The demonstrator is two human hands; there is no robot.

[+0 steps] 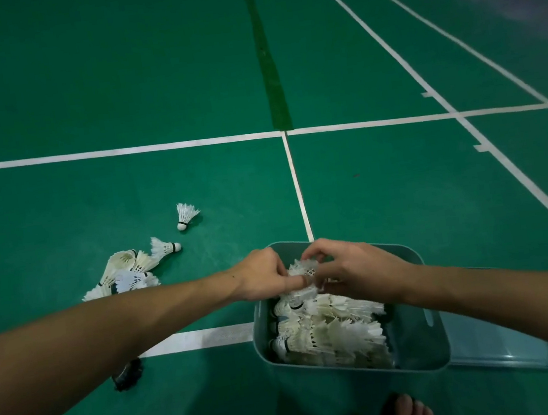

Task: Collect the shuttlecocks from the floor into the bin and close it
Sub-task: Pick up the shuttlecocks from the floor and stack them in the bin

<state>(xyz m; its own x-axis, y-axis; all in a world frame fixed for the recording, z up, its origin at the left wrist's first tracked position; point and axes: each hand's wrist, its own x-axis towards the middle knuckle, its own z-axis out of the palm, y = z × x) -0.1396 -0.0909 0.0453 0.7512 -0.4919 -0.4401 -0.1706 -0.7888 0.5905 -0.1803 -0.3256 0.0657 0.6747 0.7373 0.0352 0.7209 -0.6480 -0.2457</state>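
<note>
Both hands meet over the far end of the teal bin [422,358], which stands on the green court floor [79,93] at about 5 o'clock in the view. The left hand [262,274] and right hand [356,271] each have their grip closed round the same small bunch of shuttlecocks [303,272], fingers curled, just above the heap of shuttlecocks in the bin [332,331]. A loose pile [125,270] lies on the floor at 9 o'clock, with a single shuttlecock [185,215] beyond it. The lid [497,349] lies flat beside the bin at 4 o'clock.
</note>
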